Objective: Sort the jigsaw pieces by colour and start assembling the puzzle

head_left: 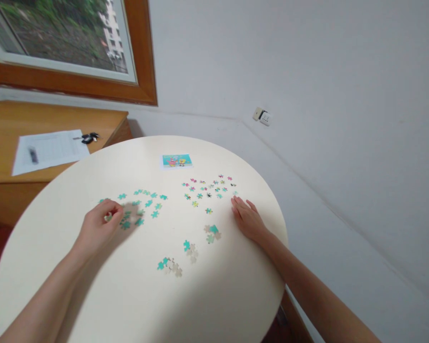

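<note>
Place: home or small office, unclear which
Table [128, 305]: round, white
Desk [105, 119]: wooden, left of table
Window [64, 38]: wood-framed, beyond table
Sockets [265, 118]: on wall [307, 71] beyond table

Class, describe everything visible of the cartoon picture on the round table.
The cartoon picture is a small rectangle, apparently printed paper, with a teal background, a pink figure on the left, a yellow one on the right and a pale border at the left and bottom. It lies face up near the far edge of the round table, touching nothing else.
</note>
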`<state>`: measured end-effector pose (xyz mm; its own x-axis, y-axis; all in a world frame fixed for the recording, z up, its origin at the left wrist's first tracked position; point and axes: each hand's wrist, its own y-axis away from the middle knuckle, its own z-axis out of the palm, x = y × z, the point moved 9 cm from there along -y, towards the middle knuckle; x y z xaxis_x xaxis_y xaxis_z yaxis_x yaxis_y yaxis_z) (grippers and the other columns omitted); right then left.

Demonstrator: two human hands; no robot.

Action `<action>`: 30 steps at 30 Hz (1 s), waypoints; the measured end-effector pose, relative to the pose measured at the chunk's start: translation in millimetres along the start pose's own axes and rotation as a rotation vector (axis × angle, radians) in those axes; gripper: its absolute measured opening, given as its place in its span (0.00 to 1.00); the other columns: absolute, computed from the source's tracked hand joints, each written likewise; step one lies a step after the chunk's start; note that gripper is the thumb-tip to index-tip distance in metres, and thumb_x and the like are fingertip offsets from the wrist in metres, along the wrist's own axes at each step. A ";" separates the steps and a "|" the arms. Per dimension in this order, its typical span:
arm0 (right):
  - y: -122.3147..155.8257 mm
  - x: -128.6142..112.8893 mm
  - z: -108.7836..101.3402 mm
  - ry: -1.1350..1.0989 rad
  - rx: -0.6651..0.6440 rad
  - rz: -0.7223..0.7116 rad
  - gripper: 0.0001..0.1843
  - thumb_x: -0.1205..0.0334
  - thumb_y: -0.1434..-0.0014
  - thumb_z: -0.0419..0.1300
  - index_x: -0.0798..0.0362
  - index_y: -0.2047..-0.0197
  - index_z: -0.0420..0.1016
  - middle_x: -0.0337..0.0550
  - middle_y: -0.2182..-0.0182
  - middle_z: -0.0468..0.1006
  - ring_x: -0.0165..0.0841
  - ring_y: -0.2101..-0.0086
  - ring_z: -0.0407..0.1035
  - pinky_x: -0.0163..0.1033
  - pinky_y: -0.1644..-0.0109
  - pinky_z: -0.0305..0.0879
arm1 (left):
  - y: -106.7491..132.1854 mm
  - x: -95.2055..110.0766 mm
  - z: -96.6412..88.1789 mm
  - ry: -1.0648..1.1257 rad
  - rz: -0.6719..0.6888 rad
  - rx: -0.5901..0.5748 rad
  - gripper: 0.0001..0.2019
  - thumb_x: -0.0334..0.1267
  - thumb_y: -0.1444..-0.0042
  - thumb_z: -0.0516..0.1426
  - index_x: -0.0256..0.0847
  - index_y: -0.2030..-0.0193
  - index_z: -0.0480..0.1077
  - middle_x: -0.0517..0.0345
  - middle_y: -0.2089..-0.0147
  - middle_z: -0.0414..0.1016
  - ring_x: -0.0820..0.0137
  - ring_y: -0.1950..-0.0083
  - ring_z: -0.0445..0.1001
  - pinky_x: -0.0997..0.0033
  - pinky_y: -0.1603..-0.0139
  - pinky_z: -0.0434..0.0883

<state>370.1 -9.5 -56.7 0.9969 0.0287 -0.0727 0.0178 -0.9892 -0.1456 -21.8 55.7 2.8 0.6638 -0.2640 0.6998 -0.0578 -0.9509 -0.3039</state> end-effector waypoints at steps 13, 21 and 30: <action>9.3 -64.3 -12.3 -0.268 -0.027 -0.350 0.28 0.58 0.31 0.33 0.54 0.34 0.58 0.52 0.37 0.62 0.37 0.36 0.52 0.55 0.32 0.43 | 0.0 -1.5 1.4 -0.003 0.022 0.007 0.10 0.44 0.56 0.49 0.44 0.80 0.63 0.60 0.77 0.65 0.68 0.72 0.61 0.68 0.69 0.61; 14.2 -86.8 -11.0 -0.237 -0.036 -0.419 0.26 0.61 0.31 0.36 0.54 0.36 0.61 0.52 0.38 0.64 0.37 0.36 0.54 0.54 0.33 0.45 | -0.1 -3.8 -0.5 0.028 0.030 0.039 0.07 0.42 0.56 0.51 0.45 0.81 0.62 0.59 0.77 0.65 0.66 0.72 0.62 0.67 0.70 0.61; 30.9 -80.2 -20.3 -0.303 0.135 -0.334 0.14 0.56 0.36 0.53 0.49 0.52 0.76 0.49 0.55 0.79 0.36 0.53 0.71 0.45 0.47 0.60 | 0.6 1.0 -1.0 0.046 0.020 0.027 0.06 0.41 0.57 0.51 0.45 0.80 0.63 0.58 0.77 0.65 0.66 0.72 0.62 0.67 0.73 0.61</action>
<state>292.3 -45.3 -35.4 0.8708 0.4025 -0.2823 0.3034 -0.8918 -0.3355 -21.9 54.8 4.0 0.6276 -0.2909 0.7221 -0.0505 -0.9408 -0.3351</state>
